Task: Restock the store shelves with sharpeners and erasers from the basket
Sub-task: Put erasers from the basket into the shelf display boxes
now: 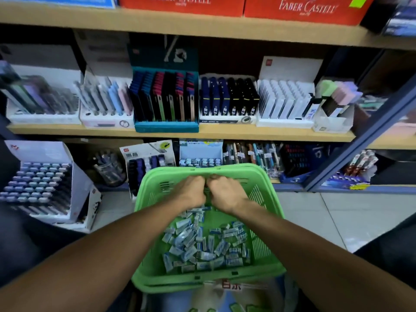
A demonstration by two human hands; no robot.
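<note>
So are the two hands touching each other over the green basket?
Touching. The head view shows the left hand and right hand meeting at the knuckles, no gap, above the basket.

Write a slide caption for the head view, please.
Both hands over a green basket of erasers, facing stationery shelves.

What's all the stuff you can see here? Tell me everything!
basket: one, green, in front of the shelves
wrapped erasers: too many to count, blue and white, loose in the basket
teal display box: one, middle shelf, holds dark and pink packs
white display boxes: several, middle shelf
red Faber-Castell boxes: two, top shelf
eraser display box: one, blue and white, lower shelf behind the basket
left hand: curled, inside the basket
right hand: curled, touching the left hand
</note>
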